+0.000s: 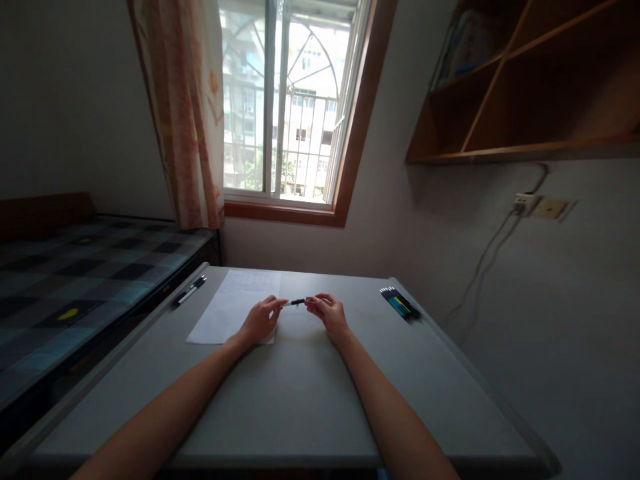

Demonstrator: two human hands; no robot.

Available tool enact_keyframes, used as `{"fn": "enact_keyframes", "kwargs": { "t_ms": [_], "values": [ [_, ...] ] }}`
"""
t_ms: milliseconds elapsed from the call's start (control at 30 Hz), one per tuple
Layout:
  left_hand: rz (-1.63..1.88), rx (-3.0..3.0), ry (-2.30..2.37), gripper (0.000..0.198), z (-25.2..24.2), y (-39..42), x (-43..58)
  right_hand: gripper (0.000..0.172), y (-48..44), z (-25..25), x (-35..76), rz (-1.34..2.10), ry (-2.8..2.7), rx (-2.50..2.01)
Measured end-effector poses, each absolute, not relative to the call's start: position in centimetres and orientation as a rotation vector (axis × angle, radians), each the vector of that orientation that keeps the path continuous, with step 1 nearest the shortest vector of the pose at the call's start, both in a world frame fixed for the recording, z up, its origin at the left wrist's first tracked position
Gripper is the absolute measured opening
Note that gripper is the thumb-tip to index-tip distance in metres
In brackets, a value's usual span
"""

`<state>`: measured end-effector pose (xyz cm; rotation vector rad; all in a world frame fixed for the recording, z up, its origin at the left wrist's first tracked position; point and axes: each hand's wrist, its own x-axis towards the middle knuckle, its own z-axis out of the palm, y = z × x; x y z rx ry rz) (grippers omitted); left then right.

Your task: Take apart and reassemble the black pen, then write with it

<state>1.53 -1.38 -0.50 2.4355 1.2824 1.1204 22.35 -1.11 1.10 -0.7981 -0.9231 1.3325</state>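
Before the window point(299, 110), white paper point(227, 307) lies on the grey table point(290, 400). Just right of it I hold a black-and-white pen point(297, 303), my left hand point(261, 319) pinching its white end, my right hand point(330, 315) the dark end

1 pen point(296, 303) between left hand point(261, 317), right hand point(330, 313); on table point(280, 400), paper point(225, 308) left, pen pack point(400, 304) right.

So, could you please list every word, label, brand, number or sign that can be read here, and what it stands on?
No text can be read.
White rectangular paper sheet: faint marks at its far end, too blurred.
Dark flat pack with blue and yellow patches: too blurred.
Slim black-and-white pen between left hand and right hand: too small.
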Motion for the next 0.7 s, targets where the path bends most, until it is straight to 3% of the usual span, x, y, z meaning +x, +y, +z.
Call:
{"fn": "enact_keyframes", "kwargs": {
  "t_ms": [700],
  "values": [
    [1.138, 2.321, 1.279, 0.032, -0.9, -0.97, 1.33, 0.029, -0.85, 0.83, 22.47, 1.348, -0.935, -0.761]
  ]
}}
